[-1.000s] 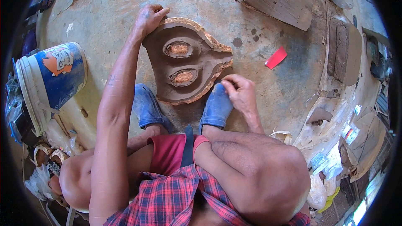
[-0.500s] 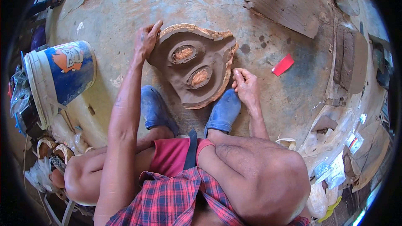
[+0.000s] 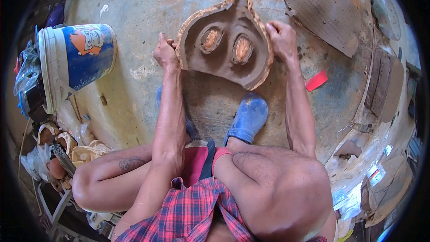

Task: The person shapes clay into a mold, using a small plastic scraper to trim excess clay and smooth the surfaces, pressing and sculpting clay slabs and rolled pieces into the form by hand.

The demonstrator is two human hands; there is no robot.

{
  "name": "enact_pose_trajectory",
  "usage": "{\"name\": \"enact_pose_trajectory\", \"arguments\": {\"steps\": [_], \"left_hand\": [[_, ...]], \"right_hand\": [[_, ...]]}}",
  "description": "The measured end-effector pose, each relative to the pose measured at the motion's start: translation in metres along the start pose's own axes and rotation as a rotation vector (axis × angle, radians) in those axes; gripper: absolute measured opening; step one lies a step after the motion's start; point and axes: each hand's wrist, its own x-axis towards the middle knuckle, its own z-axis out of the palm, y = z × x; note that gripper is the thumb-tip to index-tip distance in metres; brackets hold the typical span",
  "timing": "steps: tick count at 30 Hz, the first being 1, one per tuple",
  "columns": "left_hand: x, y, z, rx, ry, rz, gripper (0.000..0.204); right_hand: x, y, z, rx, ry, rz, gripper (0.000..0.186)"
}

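Note:
A curved, mask-like mold (image 3: 226, 56) lined with smooth brown clay is held between my hands, beyond my feet. Its rough, tan rim comes to a point at the far side. Two oval mounds with rough orange-tan centres rise from the clay. My left hand (image 3: 165, 54) is closed on the left edge, its fingertips partly hidden. On the opposite edge, my right hand (image 3: 283, 40) grips with the thumb on top and the other fingers curled. Whether the underside touches the floor, I cannot tell.
A blue-and-white bucket (image 3: 85, 62) lies at the left. A red flat piece (image 3: 316, 80) is on the floor near my right forearm. Farther off lies a grey-brown clay slab (image 3: 320, 13), with a clay block (image 3: 383, 85) at the right. My blue clogs (image 3: 251, 114) are below the mold.
The mold has turned clockwise, moved away from my feet and shifted slightly right. My right hand has moved up to its right edge; my left hand has come nearer and rightward.

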Motion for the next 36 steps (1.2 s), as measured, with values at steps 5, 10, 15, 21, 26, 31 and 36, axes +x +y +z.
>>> {"name": "enact_pose_trajectory", "arguments": {"steps": [5, 10, 15, 21, 26, 31, 36], "left_hand": [[-0.01, 0.005, 0.008, -0.149, 0.085, -0.016, 0.047], [-0.026, 0.033, -0.016, -0.193, 0.112, 0.001, 0.032], [-0.1, 0.118, 0.014, -0.595, -0.668, 0.078, 0.045], [-0.175, 0.109, 0.079, -0.96, -1.076, -0.378, 0.061], [-0.204, 0.104, 0.083, -0.605, -1.11, -0.397, 0.07], [-0.253, 0.097, 0.131, -0.52, -1.281, -0.033, 0.081], [-0.28, 0.097, 0.136, -0.214, -1.476, 0.319, 0.104]], "right_hand": [[0.015, -0.027, 0.005, 0.035, 0.231, -0.029, 0.025], [-0.059, -0.053, -0.014, 0.348, 0.321, 0.198, 0.017], [-0.079, -0.1, 0.006, 0.49, 0.437, -0.264, 0.029], [-0.098, -0.122, 0.005, 0.052, 0.31, -0.492, 0.038], [-0.091, -0.116, -0.035, 0.14, 0.421, -0.365, 0.094], [-0.109, -0.11, -0.037, 0.03, 0.176, -0.438, 0.11], [-0.113, -0.065, -0.071, 0.28, 0.197, -0.377, 0.114]]}}
